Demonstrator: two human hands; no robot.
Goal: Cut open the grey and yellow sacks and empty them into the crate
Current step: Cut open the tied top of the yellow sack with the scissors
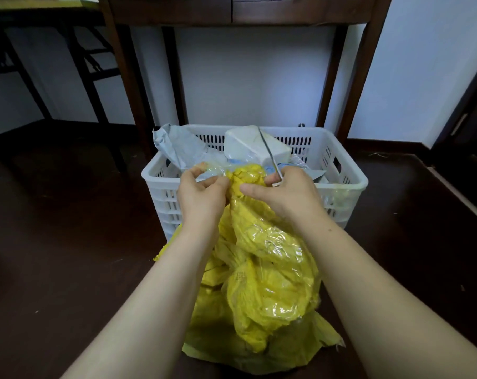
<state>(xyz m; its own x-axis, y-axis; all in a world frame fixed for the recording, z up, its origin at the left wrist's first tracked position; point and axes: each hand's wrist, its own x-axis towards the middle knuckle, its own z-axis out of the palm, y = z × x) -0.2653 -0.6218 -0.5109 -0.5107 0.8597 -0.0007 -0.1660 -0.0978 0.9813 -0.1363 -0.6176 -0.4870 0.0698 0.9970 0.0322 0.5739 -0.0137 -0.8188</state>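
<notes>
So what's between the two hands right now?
The bunched neck of the yellow sack, in the head view; left hand pinches it, right hand holds scissors.

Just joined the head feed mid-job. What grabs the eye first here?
The bright yellow bundle in clear film fills the centre foreground. At its top the left hand pinches the film, and the right hand holds scissors with the blades pointing up. Right behind stands the white crate, already holding a crumpled grey sack and a white box.
</notes>
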